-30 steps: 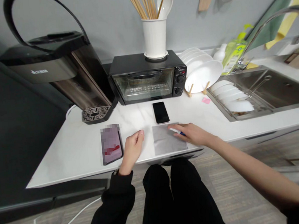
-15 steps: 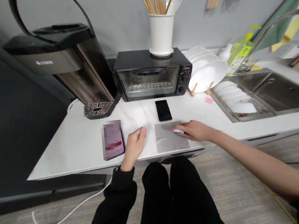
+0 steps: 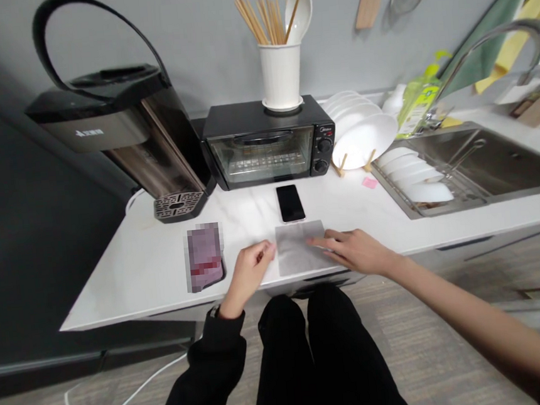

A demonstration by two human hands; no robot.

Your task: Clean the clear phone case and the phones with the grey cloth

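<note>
A flat grey cloth (image 3: 296, 254) lies near the front edge of the white counter (image 3: 131, 290). My right hand (image 3: 356, 248) reaches over its right side, fingers stretched and apart, fingertips over the cloth, with nothing visible between them. Beside the cloth's left edge, my left hand (image 3: 250, 267) is closed, thumb and fingertips drawn together. Whether anything small is inside it is hidden. Just behind the cloth lies a black-screened phone (image 3: 291, 202). A second phone (image 3: 205, 258), its screen pixelated, rests to the left of my left hand.
Along the wall stand a water dispenser (image 3: 151, 143), a toaster oven (image 3: 265, 146) topped by a white cup (image 3: 281, 72) of chopsticks, and racked plates (image 3: 363, 141). On the right are a sink (image 3: 498, 163), a tap (image 3: 478, 45) and a soap bottle (image 3: 419, 104). A pink note (image 3: 370, 182) lies nearby.
The small white-and-blue item that showed at my right fingers is out of sight, and those fingers are spread wider. My left hand has shifted right, close to the cloth. The view has tilted up slightly.
</note>
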